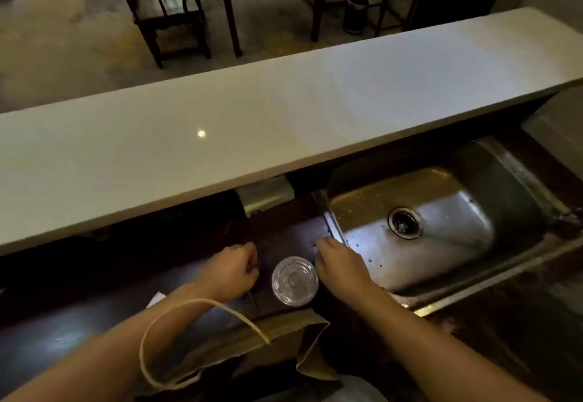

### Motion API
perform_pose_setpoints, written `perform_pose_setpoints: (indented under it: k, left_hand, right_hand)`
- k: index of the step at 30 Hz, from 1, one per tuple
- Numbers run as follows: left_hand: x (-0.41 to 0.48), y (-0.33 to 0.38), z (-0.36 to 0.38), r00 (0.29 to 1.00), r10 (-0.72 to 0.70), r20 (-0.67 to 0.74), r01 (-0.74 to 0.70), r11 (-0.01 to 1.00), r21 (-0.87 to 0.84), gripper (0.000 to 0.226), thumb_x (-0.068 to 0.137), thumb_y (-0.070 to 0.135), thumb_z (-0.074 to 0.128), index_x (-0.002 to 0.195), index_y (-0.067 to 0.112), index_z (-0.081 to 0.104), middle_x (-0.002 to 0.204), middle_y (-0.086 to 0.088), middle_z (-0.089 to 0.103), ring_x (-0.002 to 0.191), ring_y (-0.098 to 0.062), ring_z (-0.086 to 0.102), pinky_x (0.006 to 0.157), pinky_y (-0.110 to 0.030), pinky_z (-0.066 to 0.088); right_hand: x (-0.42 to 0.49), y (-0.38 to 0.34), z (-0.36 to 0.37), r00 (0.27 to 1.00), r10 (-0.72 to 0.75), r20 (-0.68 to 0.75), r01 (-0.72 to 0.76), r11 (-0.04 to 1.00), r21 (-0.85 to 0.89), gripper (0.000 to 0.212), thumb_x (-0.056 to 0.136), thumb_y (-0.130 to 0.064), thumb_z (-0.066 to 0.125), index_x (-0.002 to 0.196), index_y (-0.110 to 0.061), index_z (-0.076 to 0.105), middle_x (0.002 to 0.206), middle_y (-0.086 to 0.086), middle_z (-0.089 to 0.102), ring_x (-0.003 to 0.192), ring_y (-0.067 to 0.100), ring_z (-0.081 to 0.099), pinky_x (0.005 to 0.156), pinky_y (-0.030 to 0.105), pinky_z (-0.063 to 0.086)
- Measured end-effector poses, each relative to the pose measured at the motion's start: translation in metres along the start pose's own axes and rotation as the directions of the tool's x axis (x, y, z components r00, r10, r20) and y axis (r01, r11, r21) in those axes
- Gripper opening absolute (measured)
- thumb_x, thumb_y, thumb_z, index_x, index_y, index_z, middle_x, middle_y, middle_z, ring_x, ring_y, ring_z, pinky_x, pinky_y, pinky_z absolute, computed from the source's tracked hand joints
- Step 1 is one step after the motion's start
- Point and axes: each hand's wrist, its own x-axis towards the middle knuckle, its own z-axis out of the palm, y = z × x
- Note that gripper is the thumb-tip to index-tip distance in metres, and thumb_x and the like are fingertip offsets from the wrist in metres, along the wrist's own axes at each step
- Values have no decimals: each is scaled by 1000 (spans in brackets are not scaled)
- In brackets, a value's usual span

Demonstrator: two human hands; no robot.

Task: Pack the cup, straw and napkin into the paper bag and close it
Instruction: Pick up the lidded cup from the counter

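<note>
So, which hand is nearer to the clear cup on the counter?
Right, narrowly. The right hand sits just beside the cup, on its sink side, almost touching the rim. The left hand is on the other side with a small gap.

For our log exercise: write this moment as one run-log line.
cup: on counter, unpacked | left hand, right hand: flank cup | paper bag: open

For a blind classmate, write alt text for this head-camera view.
Two bare hands, left hand and right hand, reach either side of a clear plastic cup on a dark counter. An open paper bag lies nearer, its handle looped over the left forearm; a steel sink sits right.
</note>
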Motion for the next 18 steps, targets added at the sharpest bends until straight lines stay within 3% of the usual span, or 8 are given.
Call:
perform_pose_setpoints:
  k: [4,7,9,11,13,14,16,18]
  left_hand:
    - [6,-1,33,980,16,197,4,995,-99,26,74,22,66,95,21,52,97,-2,69,93,-24,66,77,-34,51]
    - [5,-2,51,974,19,226,40,967,-253,54,61,50,70,107,25,54,106,5,69,100,-16,66,85,-30,52]
    - [0,-1,57,977,30,210,49,932,-360,78,53,66,67,121,30,55,113,15,67,104,-2,63,91,-24,50]
    - [-5,0,57,987,28,158,46,895,-445,71,50,66,72,115,46,51,105,34,62,97,23,57,84,-1,42]
    - [-11,3,44,992,55,109,2,886,-463,64,52,55,80,107,51,48,95,47,62,93,32,51,78,6,37]
    - [-14,6,31,993,63,101,-9,886,-464,63,55,48,84,108,50,49,96,49,62,94,30,53,80,3,39]
    - [-19,11,2,994,75,79,-28,874,-485,62,63,35,89,115,40,57,105,33,68,100,16,61,90,-13,47]
    - [-27,16,-35,991,130,36,-99,880,-465,60,66,36,86,122,26,63,115,13,71,108,0,64,99,-29,49]
  right_hand:
    - [-17,10,28,981,38,193,-51,997,62,40,86,-21,52,126,-21,48,132,8,57,111,35,61,81,42,53]
    - [-22,5,42,964,20,266,-93,959,268,47,81,-32,64,126,-22,51,128,9,57,115,32,58,88,39,52]
    - [-21,0,41,955,-5,295,-108,925,364,56,77,-36,71,128,-22,53,127,9,58,117,29,57,93,37,50]
    - [-18,-4,37,957,-29,288,-107,888,446,62,70,-39,77,127,-23,58,125,8,60,115,24,58,95,35,50]
    - [-13,-8,26,962,-55,266,-94,851,517,65,64,-41,84,123,-23,63,120,7,64,112,20,62,94,29,51]
    - [-10,-11,16,964,-69,256,-82,841,535,64,62,-39,86,120,-23,65,118,6,66,109,19,63,90,24,51]
    - [-1,-21,-10,963,-120,241,-36,829,557,59,60,-33,89,114,-23,68,113,5,69,105,17,66,83,17,50]
    - [7,-34,-45,951,-184,250,2,808,589,59,59,-27,90,114,-21,69,112,2,73,104,13,68,89,28,55]
